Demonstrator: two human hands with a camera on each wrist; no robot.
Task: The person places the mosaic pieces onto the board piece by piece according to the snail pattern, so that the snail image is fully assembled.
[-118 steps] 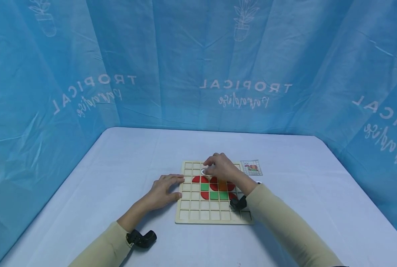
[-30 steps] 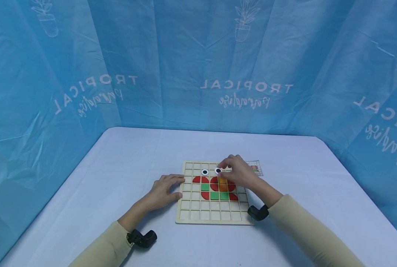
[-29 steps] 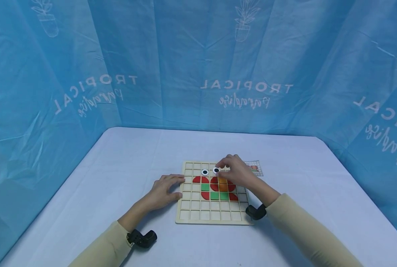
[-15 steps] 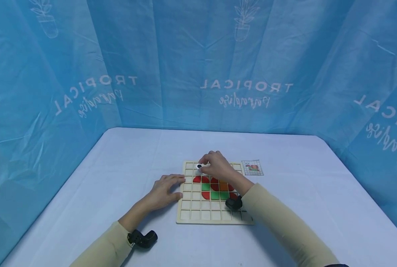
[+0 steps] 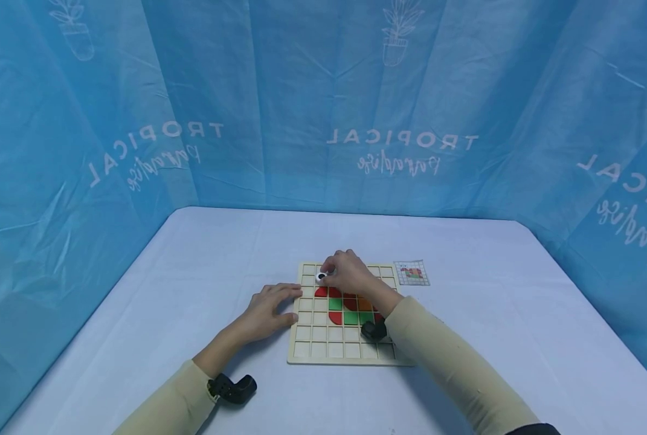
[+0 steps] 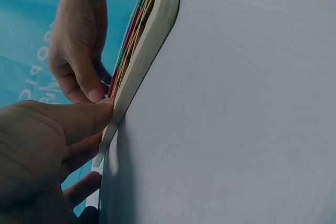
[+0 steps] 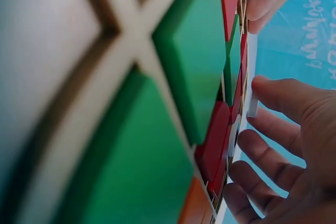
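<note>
My right hand (image 5: 350,275) pinches a round-looking white eye tile (image 5: 320,277) with a black pupil between thumb and forefinger. It holds the tile over the upper left of a pale wooden grid board (image 5: 318,333); edge-on, the tile (image 7: 253,106) shows as a thin white sliver in the right wrist view. Below it, red tiles (image 5: 335,318), green tiles (image 5: 350,318) and an orange tile (image 5: 364,304) sit in the cells, partly covered by my right forearm. My left hand (image 5: 266,311) touches the board's left edge, its thumb (image 6: 92,116) along the side.
A small printed pattern card (image 5: 412,273) lies at the board's upper right corner. The white-covered table (image 5: 220,254) meets a blue curtain (image 5: 301,181) behind and at the sides. A black wrist camera (image 5: 235,389) hangs below my left sleeve.
My right hand has carried the eye tile leftward from the upper middle of the board and lowered it slightly. It now hides the other eye tile seen earlier. My left hand stays put.
</note>
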